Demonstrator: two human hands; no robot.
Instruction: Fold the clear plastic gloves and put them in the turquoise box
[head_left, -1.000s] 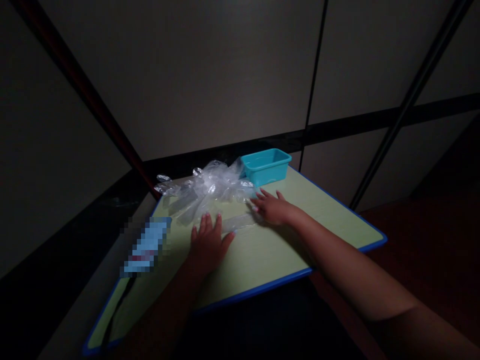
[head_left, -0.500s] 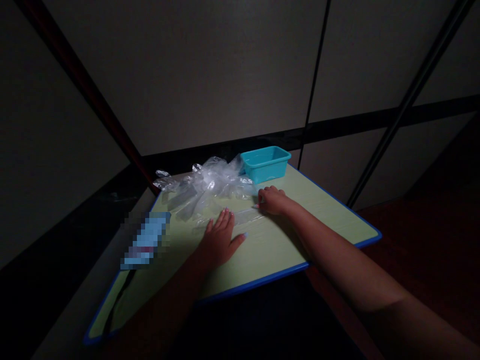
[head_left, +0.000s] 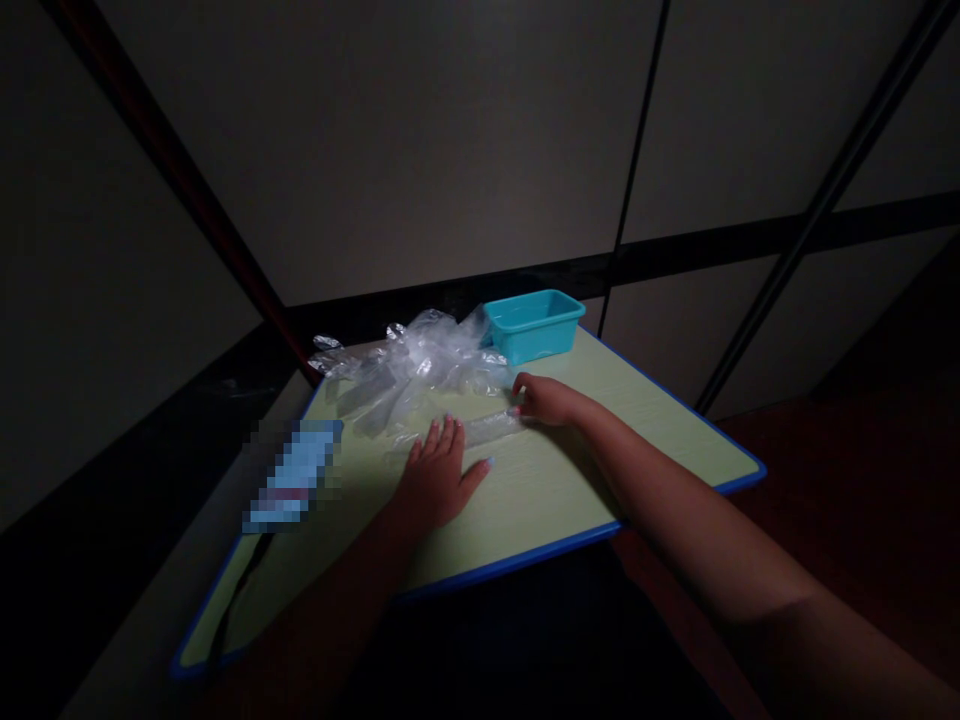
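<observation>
A folded strip of thin clear plastic (head_left: 491,428) lies on the pale yellow-green tabletop (head_left: 540,490). My left hand (head_left: 439,475) rests flat over its left part, fingers spread and thumb out to the right. At the strip's right end, my right hand (head_left: 549,402) has its fingers curled and its thumb at the plastic, gripping that end; the exact contact is hard to see. Just behind both hands is a loose heap of crumpled clear plastic (head_left: 431,360), whose pieces look like disposable gloves.
A turquoise plastic basket (head_left: 536,342) stands at the back beside the heap. On the left lies a blurred-out light blue flat object (head_left: 296,475), with a dark strap (head_left: 240,595) below it. Blue edging (head_left: 525,553) borders the table. Cabinet panels (head_left: 450,150) rise behind.
The right hand's fingers have shifted slightly, with a wider gap between forefinger and thumb. The plastic strip looks more puffed and wrinkled. My left hand stays nearly in place.
</observation>
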